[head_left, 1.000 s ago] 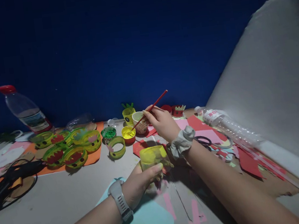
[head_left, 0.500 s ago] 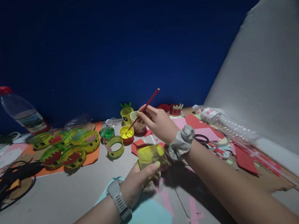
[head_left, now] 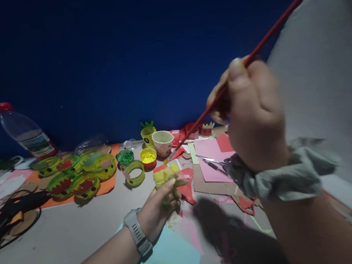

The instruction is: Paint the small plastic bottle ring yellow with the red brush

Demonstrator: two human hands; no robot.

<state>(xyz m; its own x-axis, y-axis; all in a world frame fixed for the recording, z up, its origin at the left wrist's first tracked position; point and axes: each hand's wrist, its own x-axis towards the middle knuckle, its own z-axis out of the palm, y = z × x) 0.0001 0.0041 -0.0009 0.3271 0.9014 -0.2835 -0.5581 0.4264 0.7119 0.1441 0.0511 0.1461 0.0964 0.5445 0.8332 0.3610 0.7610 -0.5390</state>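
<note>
Slanting down leftward, the red paintbrush (head_left: 194, 126) is pinched by the right hand (head_left: 254, 114), its tip near the yellow piece (head_left: 163, 175), which is gripped by the left hand (head_left: 154, 211).

A short, translucent piece (head_left: 167, 173), coated unevenly in yellow, is gripped at its near side by the left hand (head_left: 157, 206); its lower part is covered by the fingers, and its outline is blurred. A long, thin red paintbrush (head_left: 205, 112) is held slantwise in the right hand (head_left: 252, 112) — its yellow-stained tip is pointed down at the piece's upper edge, though whether contact is made cannot be told. Yellow paint is contained in a small red-walled cup (head_left: 150, 166), set upright just beyond the piece.
</note>
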